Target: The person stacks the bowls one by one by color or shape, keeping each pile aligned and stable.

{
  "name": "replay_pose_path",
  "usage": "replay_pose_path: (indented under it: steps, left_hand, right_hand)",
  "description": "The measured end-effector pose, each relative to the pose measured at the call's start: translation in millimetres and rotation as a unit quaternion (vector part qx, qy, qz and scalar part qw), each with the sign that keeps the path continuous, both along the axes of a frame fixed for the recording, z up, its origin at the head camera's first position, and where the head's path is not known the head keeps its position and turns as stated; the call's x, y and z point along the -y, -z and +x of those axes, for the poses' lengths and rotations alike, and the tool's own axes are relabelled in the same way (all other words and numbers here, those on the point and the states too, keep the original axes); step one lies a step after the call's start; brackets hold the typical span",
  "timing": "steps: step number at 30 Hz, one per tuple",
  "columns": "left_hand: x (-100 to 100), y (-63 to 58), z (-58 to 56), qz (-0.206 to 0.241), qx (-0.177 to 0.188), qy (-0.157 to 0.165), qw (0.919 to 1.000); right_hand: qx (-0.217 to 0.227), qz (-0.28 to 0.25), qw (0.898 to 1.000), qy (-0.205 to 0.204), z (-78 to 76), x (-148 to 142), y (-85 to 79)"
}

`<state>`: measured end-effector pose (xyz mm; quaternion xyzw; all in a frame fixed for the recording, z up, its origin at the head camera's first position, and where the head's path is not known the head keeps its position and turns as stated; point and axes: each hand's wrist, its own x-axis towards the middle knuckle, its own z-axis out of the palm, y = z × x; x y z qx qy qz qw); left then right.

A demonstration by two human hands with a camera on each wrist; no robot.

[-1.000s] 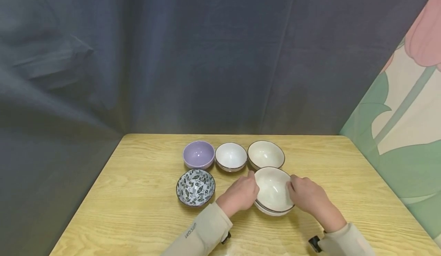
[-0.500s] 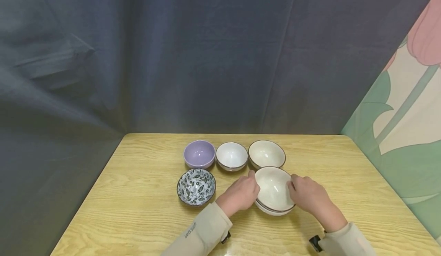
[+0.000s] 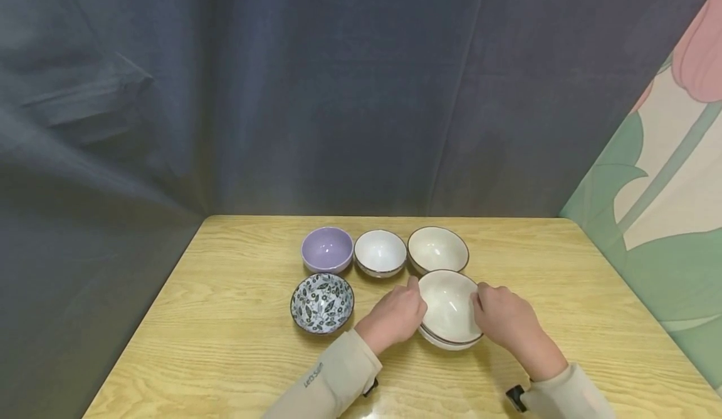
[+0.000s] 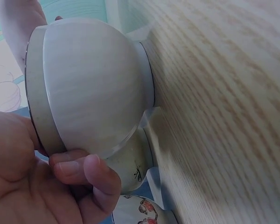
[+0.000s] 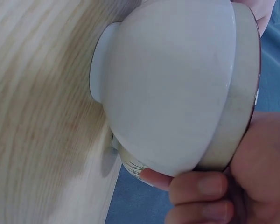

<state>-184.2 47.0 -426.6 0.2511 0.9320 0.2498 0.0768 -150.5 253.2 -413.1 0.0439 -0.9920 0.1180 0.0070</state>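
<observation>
A cream bowl with a dark rim sits nested inside a white bowl, right of the table's middle. My left hand pinches the left side of the cream bowl's rim, thumb over the edge. On the opposite side, my right hand grips the same rim with its thumb inside. Both wrist views show the white bowl from the side, its foot down at the tabletop. A cream band of the upper bowl shows above it, and curled fingers lie underneath at the rim line.
Behind stand a purple bowl, a small white bowl and another cream bowl in a row. A leaf-patterned bowl is left of my left hand on the wooden table. A dark curtain hangs at the back.
</observation>
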Motion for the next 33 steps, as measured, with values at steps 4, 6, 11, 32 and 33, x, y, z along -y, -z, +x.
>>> replay_pose_path:
  steps: [4,6,11,32,33]
  left_hand:
    - [-1,0.6,0.0,-0.006,-0.002,-0.004,1.0]
    - [-1,1.5,0.3,-0.007,0.001,-0.006,1.0]
    - [-1,1.4,-0.1,-0.008,0.001,-0.007,0.9999]
    - [6,-5.2,5.7,-0.003,0.048,-0.019,0.9987]
    - [6,-5.0,7.0,-0.005,0.054,-0.021,0.9983]
  right_hand:
    - [-0.008,0.002,1.0,0.0,0.2,1,0.3]
    - [-0.012,0.003,1.0,-0.001,0.9,2,1.5]
    - [-0.017,0.0,1.0,0.0,1.5,2,2.8]
    - [-0.016,-0.134,0.991,0.025,-79.6,-60,-26.7]
    - [-0.007,-0.134,0.991,0.021,-85.6,-61,-22.0]
